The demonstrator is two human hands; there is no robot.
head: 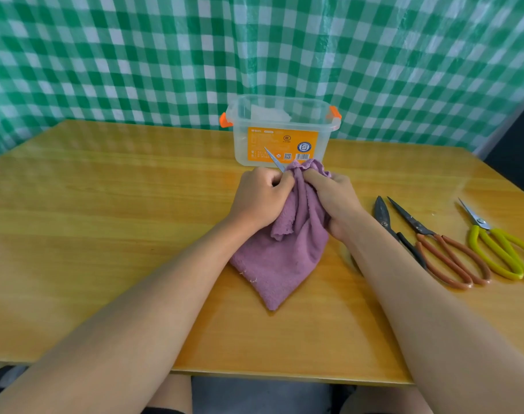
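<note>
Left hand [259,198] is clenching around a scissors blade [274,159] and the purple cloth [280,255]; right hand [334,198] is gripping the bunched cloth on the worktop [105,204].

A soft mauve terry cloth [280,264] on the honey-yellow wood-grain worktop [105,204], a green-and-white checked plastic curtain [135,55], a clear plastic box with orange label and clips [281,135], yellow-handled steel scissors [499,249]

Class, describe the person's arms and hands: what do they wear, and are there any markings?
Both arms are bare as far as the view shows: no sleeves on the left forearm or right forearm. The left hand and right hand wear no gloves, and no watch, bracelet or ring shows.
</note>
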